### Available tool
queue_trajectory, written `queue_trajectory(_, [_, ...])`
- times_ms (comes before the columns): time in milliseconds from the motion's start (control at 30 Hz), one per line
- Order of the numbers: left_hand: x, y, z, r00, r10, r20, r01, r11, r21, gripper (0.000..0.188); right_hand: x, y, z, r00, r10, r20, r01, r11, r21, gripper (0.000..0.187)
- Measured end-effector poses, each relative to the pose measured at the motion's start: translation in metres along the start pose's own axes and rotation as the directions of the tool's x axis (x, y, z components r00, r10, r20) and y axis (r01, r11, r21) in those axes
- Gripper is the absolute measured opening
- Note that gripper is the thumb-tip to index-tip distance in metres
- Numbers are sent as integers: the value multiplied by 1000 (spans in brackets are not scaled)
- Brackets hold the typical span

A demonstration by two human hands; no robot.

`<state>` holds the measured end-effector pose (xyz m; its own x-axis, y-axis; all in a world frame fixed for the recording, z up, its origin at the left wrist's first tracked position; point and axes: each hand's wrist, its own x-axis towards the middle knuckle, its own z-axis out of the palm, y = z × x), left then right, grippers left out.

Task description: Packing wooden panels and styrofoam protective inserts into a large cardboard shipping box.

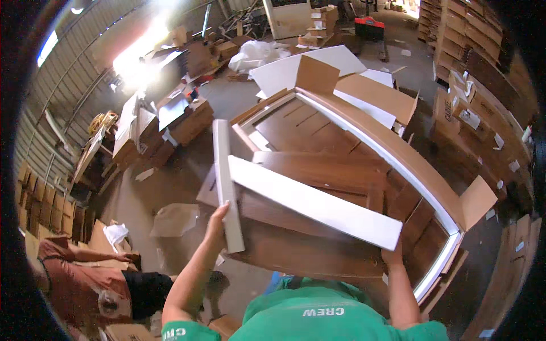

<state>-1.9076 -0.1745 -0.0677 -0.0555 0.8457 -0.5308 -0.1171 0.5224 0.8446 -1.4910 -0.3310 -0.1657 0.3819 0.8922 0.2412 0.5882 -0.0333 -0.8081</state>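
Observation:
My left hand (218,220) is closed on the lower part of a long off-white strip (224,182) that stands nearly upright in view. A wider white strip (318,199) slants down to the right from beside it. Its right end is in my closed right hand (392,254), whose fingers are partly hidden behind it. I cannot tell whether the two strips are joined. Beneath them are brown wooden panels (318,165), some lying askew over a large open cardboard box (392,142). White edging (347,128) lines the box's inner sides.
At the lower left a person (85,273) in a reddish shirt is close by. Cardboard packages (187,116) stand at the left, and long cartons (478,119) are stacked at the right. White sheets (335,59) and crumpled plastic wrap (259,54) lie beyond the box.

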Motion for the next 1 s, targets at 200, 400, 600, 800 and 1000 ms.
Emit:
queue_trajectory(200, [141,13,119,937,-164,307,119,980,157,45,-4,80,11,967,112,-227,-164,960,-226,30])
queue_trajectory(400, [273,9,187,899,-104,426,28,983,182,43,32,120,63,883,282,-376,-333,940,-78,41])
queue_trajectory(600, [382,27,224,873,-133,470,-15,955,298,42,95,171,118,853,384,-353,-445,890,-105,31])
queue_trajectory(800, [429,20,245,849,-206,487,75,959,275,38,131,165,135,903,307,-300,-415,803,-428,25])
queue_trajectory(1000, [451,20,248,836,-205,508,1,928,373,37,135,139,160,812,470,-347,-557,802,-217,26])
